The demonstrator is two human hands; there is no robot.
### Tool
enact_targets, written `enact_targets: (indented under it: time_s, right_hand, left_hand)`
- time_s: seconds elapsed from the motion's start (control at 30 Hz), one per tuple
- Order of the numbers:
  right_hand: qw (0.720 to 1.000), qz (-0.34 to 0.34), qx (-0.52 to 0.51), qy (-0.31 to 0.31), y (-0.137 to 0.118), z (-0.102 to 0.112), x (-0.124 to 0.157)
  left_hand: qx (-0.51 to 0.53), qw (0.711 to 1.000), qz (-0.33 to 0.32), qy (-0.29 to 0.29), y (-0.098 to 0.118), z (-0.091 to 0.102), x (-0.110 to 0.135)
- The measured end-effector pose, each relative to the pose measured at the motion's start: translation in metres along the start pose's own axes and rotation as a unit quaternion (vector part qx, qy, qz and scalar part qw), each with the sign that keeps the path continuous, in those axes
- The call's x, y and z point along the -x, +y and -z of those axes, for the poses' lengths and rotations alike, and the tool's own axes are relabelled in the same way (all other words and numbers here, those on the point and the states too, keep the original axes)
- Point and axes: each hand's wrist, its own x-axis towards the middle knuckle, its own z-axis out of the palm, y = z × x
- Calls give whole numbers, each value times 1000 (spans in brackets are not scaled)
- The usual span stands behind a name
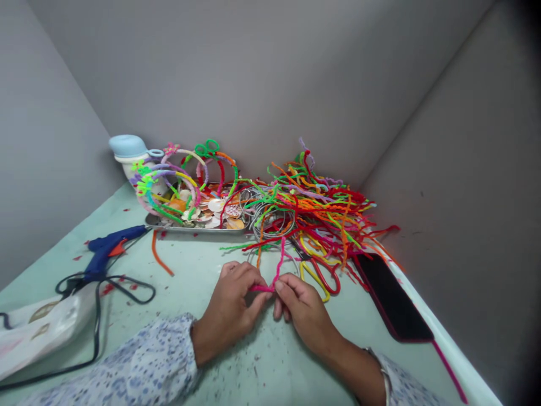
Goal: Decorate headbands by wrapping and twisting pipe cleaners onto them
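Note:
My left hand [232, 304] and my right hand [302, 307] meet low in the middle of the pale green table [198, 270]. Both pinch a pink pipe cleaner [276, 270] between fingertips; it bends up from my fingers toward the pile. A thin grey wire ring [270, 251] lies under it, partly hidden by my hands. Just beyond lies a heap of coloured pipe cleaners [321, 208], red, orange, green and yellow.
A metal tray [198, 228] with shells and pipe-cleaner hoops stands at the back left, a pale blue and white container [129, 149] behind it. A blue glue gun [105, 251] with black cord lies left. A dark phone [393, 299] lies right. Grey walls enclose the table.

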Motion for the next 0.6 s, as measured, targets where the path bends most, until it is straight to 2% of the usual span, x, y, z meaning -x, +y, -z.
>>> enact_targets:
  time_s: [0.1,0.2,0.37,0.47,0.6]
  right_hand:
    - [999,37,27,15,2,0,3]
    - [988,125,79,48,1,0,5]
    - [933,296,191,76,-2,1,5]
    - [917,331,210,78,-3,3,3]
    - [910,341,221,87,-1,5,2]
  left_hand:
    - [6,1000,0,6,-1,0,0]
    - [10,1000,13,19,-1,1,1]
    - [26,999,29,30,1,3,2]
    - [45,999,7,19,3,6,2]
    - [59,998,3,15,5,7,2]
